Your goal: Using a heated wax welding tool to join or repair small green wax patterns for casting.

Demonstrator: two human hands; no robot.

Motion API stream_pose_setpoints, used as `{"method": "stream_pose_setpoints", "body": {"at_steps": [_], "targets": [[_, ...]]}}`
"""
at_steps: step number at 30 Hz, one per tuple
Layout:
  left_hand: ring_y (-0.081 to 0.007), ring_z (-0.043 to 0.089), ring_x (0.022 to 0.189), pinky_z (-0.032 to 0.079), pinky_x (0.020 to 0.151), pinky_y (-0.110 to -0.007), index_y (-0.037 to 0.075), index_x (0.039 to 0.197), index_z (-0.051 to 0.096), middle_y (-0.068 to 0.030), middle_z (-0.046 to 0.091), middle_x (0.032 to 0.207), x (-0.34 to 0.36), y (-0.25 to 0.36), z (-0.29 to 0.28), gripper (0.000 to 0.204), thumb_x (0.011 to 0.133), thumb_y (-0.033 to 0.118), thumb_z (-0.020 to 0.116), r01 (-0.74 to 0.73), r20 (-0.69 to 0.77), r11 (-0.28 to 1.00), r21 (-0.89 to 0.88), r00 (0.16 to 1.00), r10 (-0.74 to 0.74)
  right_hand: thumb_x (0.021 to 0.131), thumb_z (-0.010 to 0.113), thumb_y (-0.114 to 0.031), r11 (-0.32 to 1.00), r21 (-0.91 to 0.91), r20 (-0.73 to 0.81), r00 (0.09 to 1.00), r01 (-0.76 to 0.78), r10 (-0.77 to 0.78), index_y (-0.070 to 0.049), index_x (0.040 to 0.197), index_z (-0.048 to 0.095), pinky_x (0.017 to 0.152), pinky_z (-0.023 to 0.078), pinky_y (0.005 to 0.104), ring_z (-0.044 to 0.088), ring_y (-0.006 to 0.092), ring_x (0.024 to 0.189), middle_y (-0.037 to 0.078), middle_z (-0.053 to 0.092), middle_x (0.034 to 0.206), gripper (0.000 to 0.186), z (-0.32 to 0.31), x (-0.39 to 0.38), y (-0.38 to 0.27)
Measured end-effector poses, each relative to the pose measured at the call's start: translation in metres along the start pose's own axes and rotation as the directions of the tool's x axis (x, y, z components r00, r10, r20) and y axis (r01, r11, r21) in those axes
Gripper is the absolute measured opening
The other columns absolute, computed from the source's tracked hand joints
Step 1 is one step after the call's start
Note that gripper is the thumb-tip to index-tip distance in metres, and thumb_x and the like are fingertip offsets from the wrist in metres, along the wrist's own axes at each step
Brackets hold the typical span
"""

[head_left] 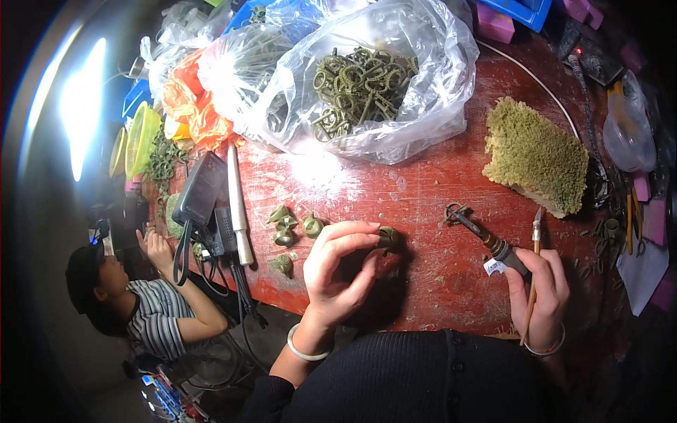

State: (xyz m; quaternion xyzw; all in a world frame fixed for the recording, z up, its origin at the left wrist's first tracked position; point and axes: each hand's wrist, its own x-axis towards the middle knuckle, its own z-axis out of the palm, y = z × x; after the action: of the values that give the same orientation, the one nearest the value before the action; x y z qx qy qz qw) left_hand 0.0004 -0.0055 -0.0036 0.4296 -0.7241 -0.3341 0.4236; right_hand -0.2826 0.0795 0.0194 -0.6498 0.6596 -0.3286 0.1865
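Note:
My left hand point(335, 271) is closed, pinching a small dark green piece point(387, 237) that looks like a wax ring between thumb and fingertips. Closed as well, my right hand point(543, 296) grips a soldering iron point(502, 250) with a dark handle and a white tag. A slim brush with a wooden handle point(534, 282) stands up in the same hand. At the iron's tip is a green ring-shaped piece point(455, 213); whether they touch I cannot tell. Several rounded green pieces point(283, 236) lie left of my left hand.
A clear plastic bag point(437, 120) full of green rings point(363, 88) sits on the red table point(423, 183). Rough green foam point(536, 155) lies at right. On the left are a tapered rod point(238, 204) and black adapter point(201, 189). Another person point(155, 303) sits at far left.

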Motion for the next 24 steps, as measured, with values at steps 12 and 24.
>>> {"method": "stream_pose_setpoints", "body": {"at_steps": [12,24], "targets": [[-0.0276,0.068,0.103,0.054,0.089,-0.036,-0.002,0.107,0.068,-0.0169,0.07,0.111,-0.0012,-0.0011,0.0001,0.031,0.078,-0.011,0.073,0.002,-0.005,1.0,0.001,1.0,-0.002,0.084,0.077,-0.003,0.993,-0.082,-0.005,0.996,0.089,-0.09,0.003,0.112,0.066,0.06,0.051,0.0381,0.064,0.0288,0.074,0.014,0.056,0.092,0.03,0.0006,0.0019,0.0035],[-0.0276,0.068,0.102,0.054,0.089,-0.036,-0.002,0.107,0.067,-0.0172,0.069,0.111,-0.0006,-0.0009,-0.001,0.031,0.077,-0.01,0.073,-0.009,0.008,1.0,0.019,1.0,0.009,0.086,0.074,-0.001,0.996,-0.03,-0.039,0.995,0.089,-0.09,0.004,0.111,0.063,0.062,0.052,0.0391,0.064,0.031,0.075,0.016,0.059,0.093,0.028,0.0001,0.003,0.0068]]}}
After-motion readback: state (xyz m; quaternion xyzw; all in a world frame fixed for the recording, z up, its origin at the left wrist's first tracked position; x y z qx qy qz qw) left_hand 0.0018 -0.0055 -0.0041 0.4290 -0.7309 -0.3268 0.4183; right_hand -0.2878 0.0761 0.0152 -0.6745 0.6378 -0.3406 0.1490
